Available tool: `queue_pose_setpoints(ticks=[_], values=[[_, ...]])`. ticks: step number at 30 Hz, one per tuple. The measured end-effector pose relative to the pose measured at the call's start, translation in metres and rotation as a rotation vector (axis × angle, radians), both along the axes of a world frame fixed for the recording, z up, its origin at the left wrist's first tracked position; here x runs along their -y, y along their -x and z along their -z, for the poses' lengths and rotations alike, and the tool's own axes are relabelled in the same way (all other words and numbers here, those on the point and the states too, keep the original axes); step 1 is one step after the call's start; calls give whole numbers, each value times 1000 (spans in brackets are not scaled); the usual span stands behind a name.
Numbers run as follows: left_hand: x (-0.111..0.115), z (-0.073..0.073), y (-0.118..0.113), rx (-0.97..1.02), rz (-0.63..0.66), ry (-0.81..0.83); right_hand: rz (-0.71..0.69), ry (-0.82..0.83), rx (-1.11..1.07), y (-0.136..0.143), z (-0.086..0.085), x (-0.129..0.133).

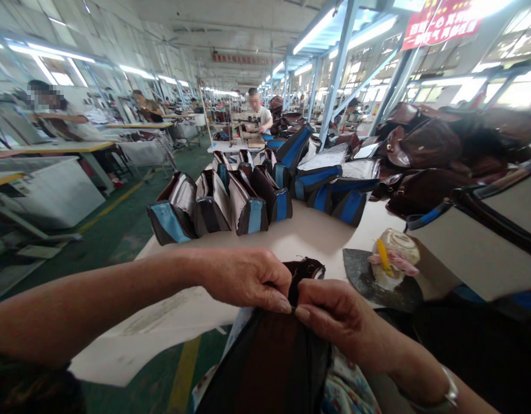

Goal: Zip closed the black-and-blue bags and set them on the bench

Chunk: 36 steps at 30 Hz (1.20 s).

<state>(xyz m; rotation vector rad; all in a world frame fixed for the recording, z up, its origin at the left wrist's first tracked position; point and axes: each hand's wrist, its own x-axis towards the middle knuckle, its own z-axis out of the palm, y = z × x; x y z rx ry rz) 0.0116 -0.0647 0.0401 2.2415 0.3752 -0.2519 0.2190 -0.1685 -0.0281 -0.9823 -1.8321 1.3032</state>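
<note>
A dark brown and black bag piece [269, 356] lies over the lap, its upper end at the near edge of the pale table [196, 310]. My left hand [248, 279] pinches the edge of this piece, fingers curled and thumb pressed down. Right beside it, my right hand [334, 313] pinches the same edge, the two thumb tips nearly touching. Behind the hands the open dark end of the piece shows, with a bit of pale lining. What lies between the fingertips is mostly hidden.
Several bag parts with blue panels [256, 215] stand across the table. At right are a wrapped pale lump [394, 259] with a yellow tool on a dark slab [355, 273], a large pale panel [472, 247] and piled brown bags [424, 144]. People sit at machines farther back.
</note>
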Motion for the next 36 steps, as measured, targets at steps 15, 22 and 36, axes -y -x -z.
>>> queue_pose_setpoints(ticks=[15,22,36], values=[[2,8,3,59,-131,188,-49,-213,246,-42,35,-36],[-28,0,13,91,-77,17,-51,-298,549,-59,44,-49],[-25,93,-33,376,-135,-453,89,-278,775,-9,37,-81]])
